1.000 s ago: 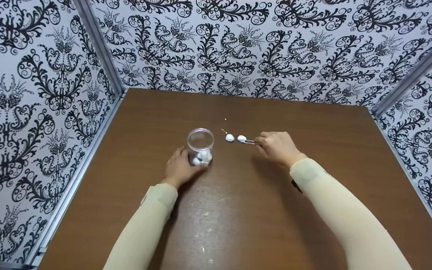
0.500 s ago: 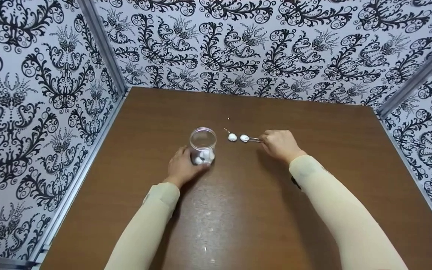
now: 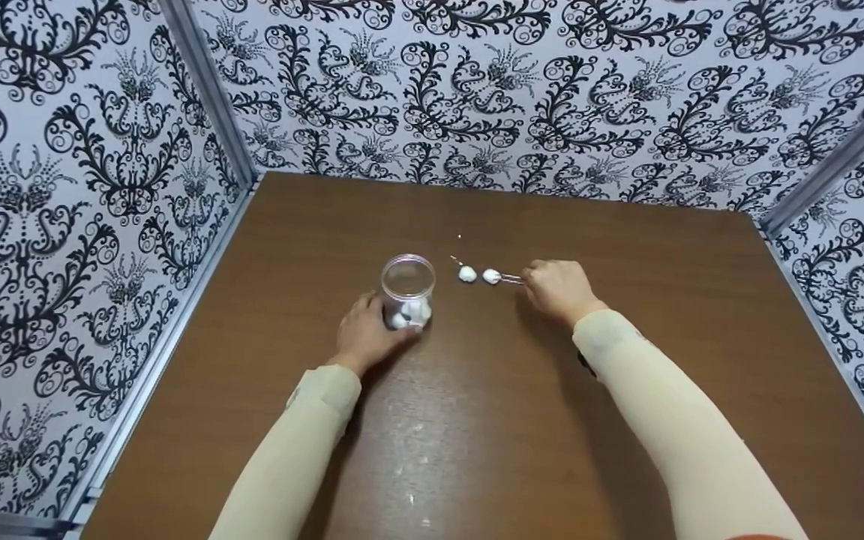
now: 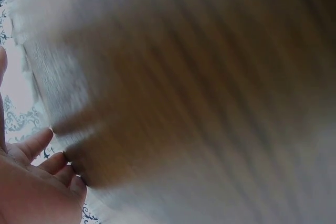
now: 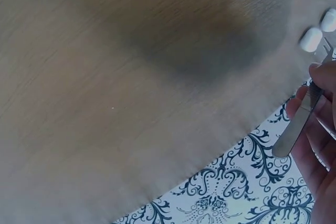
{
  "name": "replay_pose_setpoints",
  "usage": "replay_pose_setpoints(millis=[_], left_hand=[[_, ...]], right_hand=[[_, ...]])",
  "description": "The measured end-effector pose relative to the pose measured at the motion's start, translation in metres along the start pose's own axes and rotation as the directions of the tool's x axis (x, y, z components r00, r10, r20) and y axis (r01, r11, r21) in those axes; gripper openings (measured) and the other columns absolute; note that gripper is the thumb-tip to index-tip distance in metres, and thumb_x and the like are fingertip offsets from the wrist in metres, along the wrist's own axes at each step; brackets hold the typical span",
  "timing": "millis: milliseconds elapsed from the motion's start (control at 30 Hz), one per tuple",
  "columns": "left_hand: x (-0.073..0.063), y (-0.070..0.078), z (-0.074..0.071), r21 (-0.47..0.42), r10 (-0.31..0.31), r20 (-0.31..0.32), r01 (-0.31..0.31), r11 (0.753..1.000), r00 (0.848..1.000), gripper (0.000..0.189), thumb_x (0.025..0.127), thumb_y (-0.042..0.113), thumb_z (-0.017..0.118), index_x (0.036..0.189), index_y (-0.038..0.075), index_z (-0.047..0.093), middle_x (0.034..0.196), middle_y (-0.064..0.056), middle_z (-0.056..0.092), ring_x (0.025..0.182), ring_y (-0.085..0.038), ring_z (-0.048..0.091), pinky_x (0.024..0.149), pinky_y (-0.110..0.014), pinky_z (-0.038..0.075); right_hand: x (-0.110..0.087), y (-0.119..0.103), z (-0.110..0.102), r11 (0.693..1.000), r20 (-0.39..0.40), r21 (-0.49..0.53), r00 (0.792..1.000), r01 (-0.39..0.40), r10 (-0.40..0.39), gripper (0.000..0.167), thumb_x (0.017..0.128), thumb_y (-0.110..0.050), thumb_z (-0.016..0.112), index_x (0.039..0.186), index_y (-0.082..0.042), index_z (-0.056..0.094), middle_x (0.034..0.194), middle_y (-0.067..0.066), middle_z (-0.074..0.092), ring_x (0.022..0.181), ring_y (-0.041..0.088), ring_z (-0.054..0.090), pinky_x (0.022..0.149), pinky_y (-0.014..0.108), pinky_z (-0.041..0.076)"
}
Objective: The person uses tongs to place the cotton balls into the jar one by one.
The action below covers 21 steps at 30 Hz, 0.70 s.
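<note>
My left hand [image 3: 370,330] grips the lower side of a clear plastic jar [image 3: 408,285], thumb at its front and fingers on its left. Several white cotton balls [image 3: 411,311] lie in the bottom of the lidless jar. Between finger and thumb my right hand [image 3: 561,291] pinches metal tweezers [image 3: 511,279], whose two tips point left at a cotton ball [image 3: 491,277] on the table. A second cotton ball [image 3: 467,274] lies just left of it. Seen from the right wrist, the tweezers [image 5: 299,127] have parted tips beside the nearer cotton ball [image 5: 311,39].
The brown wooden table [image 3: 462,420] bears a small thin whitish scrap [image 3: 456,260] behind the balls and a tiny white speck [image 3: 460,236] farther back. Patterned black-and-white panels [image 3: 477,97] enclose the back and sides.
The tweezer tips have shifted slightly from the near side of the right cotton ball to its right side. My left hand and the jar keep their place; the head view has moved slightly.
</note>
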<state>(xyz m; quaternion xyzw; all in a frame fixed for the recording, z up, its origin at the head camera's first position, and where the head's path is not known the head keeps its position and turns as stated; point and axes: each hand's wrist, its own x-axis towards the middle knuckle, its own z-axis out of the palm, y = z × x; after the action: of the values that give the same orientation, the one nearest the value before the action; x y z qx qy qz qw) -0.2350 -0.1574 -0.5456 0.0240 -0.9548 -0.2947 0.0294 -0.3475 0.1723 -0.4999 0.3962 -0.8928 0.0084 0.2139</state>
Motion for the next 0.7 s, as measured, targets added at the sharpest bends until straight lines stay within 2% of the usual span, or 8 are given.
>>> replay_pose_setpoints(millis=[267,500,700], left_hand=[[-0.0009,-0.0013,0.0004,-0.008,-0.003,0.001,0.003,1.0,1.0,0.09,0.078,0.061,0.076,0.142,0.003,0.052,0.152,-0.021,0.04,0.14,-0.037,0.036,0.11,-0.054,0.031],[-0.0002,-0.0008,0.0003,0.01,-0.002,0.003,0.002,1.0,1.0,0.087,0.077,0.062,0.075,0.138,0.004,0.055,0.15,-0.02,0.041,0.138,-0.037,0.039,0.108,-0.053,0.033],[-0.0006,-0.0012,0.0,0.001,-0.001,-0.003,0.001,1.0,1.0,0.087,0.078,0.062,0.075,0.139,0.003,0.055,0.15,-0.019,0.042,0.136,-0.038,0.04,0.108,-0.053,0.033]], right_hand=[[0.0041,-0.0013,0.0033,0.999,0.008,-0.03,1.0,0.024,-0.023,0.005,0.077,-0.004,0.071,0.073,-0.004,0.067,0.07,0.009,0.063,0.055,0.03,0.061,0.046,0.048,0.048],[0.0043,-0.0014,0.0061,0.999,0.028,-0.045,0.999,0.025,-0.024,0.005,0.077,-0.005,0.073,0.073,-0.004,0.07,0.069,0.009,0.064,0.055,0.029,0.061,0.046,0.048,0.049],[0.0039,-0.0022,0.0072,0.998,0.031,-0.057,1.0,0.007,-0.005,0.008,0.079,-0.004,0.07,0.071,-0.004,0.07,0.068,0.008,0.063,0.055,0.028,0.06,0.046,0.047,0.049]])
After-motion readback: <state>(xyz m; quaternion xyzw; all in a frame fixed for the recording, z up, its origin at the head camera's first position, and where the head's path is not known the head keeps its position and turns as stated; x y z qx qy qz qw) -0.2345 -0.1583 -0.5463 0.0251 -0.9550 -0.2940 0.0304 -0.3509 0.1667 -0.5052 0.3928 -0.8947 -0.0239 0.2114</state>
